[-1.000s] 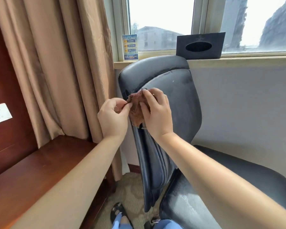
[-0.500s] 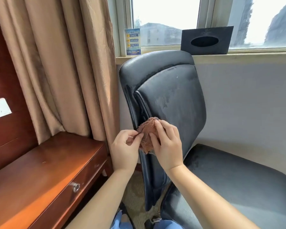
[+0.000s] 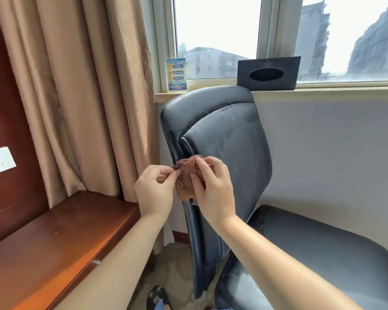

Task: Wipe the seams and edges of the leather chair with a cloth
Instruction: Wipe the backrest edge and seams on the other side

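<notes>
Both hands pinch the brown cloth (image 3: 186, 180) against the chair (image 3: 229, 153) back's side seam. Left hand (image 3: 154, 191) grips its edge; right hand (image 3: 213, 189) presses it.

No text can be read with certainty. A small blue and white printed card (image 3: 176, 74) stands on the windowsill, up and slightly left of where the hands pinch the cloth; it carries yellow and blue blocks of lettering, too small and blurred to make out. The black rectangular tissue box (image 3: 268, 73) beside it shows no legible marking.
</notes>
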Demonstrator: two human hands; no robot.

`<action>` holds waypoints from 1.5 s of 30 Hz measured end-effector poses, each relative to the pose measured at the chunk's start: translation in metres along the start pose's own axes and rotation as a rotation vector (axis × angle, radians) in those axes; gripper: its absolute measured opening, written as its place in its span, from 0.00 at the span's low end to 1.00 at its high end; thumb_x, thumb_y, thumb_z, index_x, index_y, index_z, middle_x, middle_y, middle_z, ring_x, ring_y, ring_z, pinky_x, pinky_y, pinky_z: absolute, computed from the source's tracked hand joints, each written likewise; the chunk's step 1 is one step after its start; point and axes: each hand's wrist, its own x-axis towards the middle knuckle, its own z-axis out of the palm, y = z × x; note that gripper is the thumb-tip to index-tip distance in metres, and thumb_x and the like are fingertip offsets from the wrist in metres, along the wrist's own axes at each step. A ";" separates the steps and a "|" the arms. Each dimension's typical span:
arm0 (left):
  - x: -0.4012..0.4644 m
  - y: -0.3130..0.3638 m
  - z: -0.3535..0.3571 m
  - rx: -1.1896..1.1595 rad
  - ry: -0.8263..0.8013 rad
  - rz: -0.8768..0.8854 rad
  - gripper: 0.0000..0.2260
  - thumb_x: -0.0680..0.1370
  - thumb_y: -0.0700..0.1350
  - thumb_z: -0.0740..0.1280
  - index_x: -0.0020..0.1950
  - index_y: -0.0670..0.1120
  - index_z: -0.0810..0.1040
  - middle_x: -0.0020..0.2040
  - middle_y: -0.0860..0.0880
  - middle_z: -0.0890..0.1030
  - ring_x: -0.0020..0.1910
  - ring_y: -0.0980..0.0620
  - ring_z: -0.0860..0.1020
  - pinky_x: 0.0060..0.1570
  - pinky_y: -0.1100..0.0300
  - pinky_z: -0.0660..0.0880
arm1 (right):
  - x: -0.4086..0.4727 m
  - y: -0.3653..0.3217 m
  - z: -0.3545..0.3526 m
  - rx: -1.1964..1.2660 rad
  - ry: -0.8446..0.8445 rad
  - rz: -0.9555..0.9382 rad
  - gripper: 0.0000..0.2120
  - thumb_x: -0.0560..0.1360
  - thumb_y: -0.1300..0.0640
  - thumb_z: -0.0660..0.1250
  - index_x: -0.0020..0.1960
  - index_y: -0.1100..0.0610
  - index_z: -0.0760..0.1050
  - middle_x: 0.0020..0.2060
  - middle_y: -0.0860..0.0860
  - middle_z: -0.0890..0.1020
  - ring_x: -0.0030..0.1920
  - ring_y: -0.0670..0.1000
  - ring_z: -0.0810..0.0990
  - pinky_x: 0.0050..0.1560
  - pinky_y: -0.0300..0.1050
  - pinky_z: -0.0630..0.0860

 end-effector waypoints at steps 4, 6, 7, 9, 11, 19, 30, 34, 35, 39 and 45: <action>0.034 0.023 0.001 0.005 0.178 0.096 0.06 0.72 0.39 0.74 0.40 0.48 0.80 0.41 0.47 0.80 0.33 0.62 0.76 0.41 0.64 0.76 | 0.053 -0.013 0.003 0.011 0.010 -0.098 0.15 0.75 0.60 0.65 0.60 0.64 0.76 0.53 0.58 0.77 0.53 0.54 0.70 0.52 0.40 0.67; 0.041 0.026 0.005 -0.019 0.224 0.130 0.05 0.73 0.36 0.73 0.47 0.41 0.82 0.47 0.48 0.76 0.35 0.63 0.76 0.40 0.73 0.73 | 0.062 -0.014 0.006 -0.003 -0.036 -0.074 0.15 0.74 0.61 0.67 0.60 0.62 0.76 0.53 0.57 0.77 0.52 0.56 0.72 0.52 0.43 0.70; 0.040 0.024 0.009 -0.034 0.230 0.130 0.07 0.73 0.35 0.72 0.50 0.39 0.82 0.50 0.48 0.75 0.37 0.62 0.76 0.43 0.73 0.74 | 0.061 -0.013 0.008 -0.012 -0.052 -0.055 0.16 0.73 0.61 0.67 0.60 0.62 0.76 0.53 0.56 0.77 0.51 0.57 0.73 0.51 0.46 0.73; 0.030 0.016 0.016 -0.015 0.243 0.152 0.07 0.74 0.34 0.70 0.52 0.37 0.83 0.51 0.48 0.76 0.42 0.55 0.77 0.50 0.73 0.73 | 0.055 -0.008 0.011 -0.044 -0.052 -0.059 0.15 0.73 0.61 0.68 0.59 0.62 0.77 0.52 0.56 0.78 0.49 0.58 0.75 0.49 0.45 0.73; 0.016 0.007 0.024 0.034 0.255 0.172 0.08 0.75 0.36 0.68 0.52 0.35 0.83 0.49 0.47 0.80 0.47 0.54 0.77 0.54 0.78 0.67 | 0.046 -0.003 0.013 -0.087 -0.031 -0.098 0.15 0.73 0.60 0.66 0.59 0.63 0.77 0.51 0.56 0.79 0.47 0.58 0.76 0.49 0.41 0.70; -0.041 -0.028 0.036 0.037 0.190 0.061 0.10 0.77 0.35 0.67 0.56 0.36 0.82 0.51 0.47 0.82 0.52 0.61 0.76 0.55 0.82 0.64 | -0.015 0.024 0.011 -0.135 -0.015 -0.149 0.17 0.76 0.57 0.62 0.60 0.66 0.76 0.54 0.56 0.79 0.53 0.53 0.72 0.56 0.41 0.70; -0.100 -0.061 0.030 0.093 0.003 -0.173 0.12 0.76 0.39 0.71 0.59 0.39 0.81 0.55 0.44 0.83 0.54 0.53 0.79 0.57 0.62 0.74 | -0.099 0.050 0.005 -0.229 -0.064 -0.151 0.17 0.76 0.60 0.62 0.65 0.61 0.70 0.58 0.53 0.71 0.51 0.56 0.72 0.54 0.48 0.76; -0.108 -0.068 0.025 0.049 -0.086 -0.312 0.15 0.75 0.40 0.72 0.62 0.42 0.81 0.55 0.46 0.84 0.53 0.51 0.82 0.56 0.58 0.77 | -0.114 0.052 0.003 -0.274 -0.097 -0.130 0.18 0.72 0.65 0.68 0.62 0.63 0.76 0.56 0.54 0.69 0.51 0.56 0.70 0.52 0.51 0.78; -0.107 -0.066 0.024 0.026 -0.087 -0.338 0.15 0.75 0.39 0.71 0.62 0.43 0.80 0.55 0.47 0.84 0.52 0.53 0.82 0.55 0.61 0.77 | -0.114 0.049 0.004 -0.265 -0.100 -0.089 0.19 0.70 0.67 0.71 0.61 0.63 0.77 0.56 0.54 0.69 0.52 0.56 0.70 0.51 0.51 0.78; -0.100 -0.051 0.023 -0.004 -0.074 -0.377 0.15 0.76 0.38 0.70 0.63 0.42 0.80 0.55 0.47 0.84 0.49 0.58 0.79 0.53 0.69 0.74 | -0.106 0.034 0.000 -0.160 -0.105 0.034 0.20 0.69 0.68 0.70 0.61 0.62 0.76 0.56 0.53 0.70 0.55 0.54 0.69 0.49 0.50 0.78; -0.057 -0.007 0.025 -0.098 0.048 -0.302 0.14 0.76 0.38 0.70 0.62 0.43 0.81 0.51 0.50 0.84 0.49 0.57 0.80 0.53 0.66 0.74 | -0.049 0.008 -0.015 -0.066 -0.060 0.039 0.16 0.74 0.61 0.63 0.61 0.61 0.77 0.54 0.56 0.77 0.55 0.54 0.72 0.52 0.40 0.70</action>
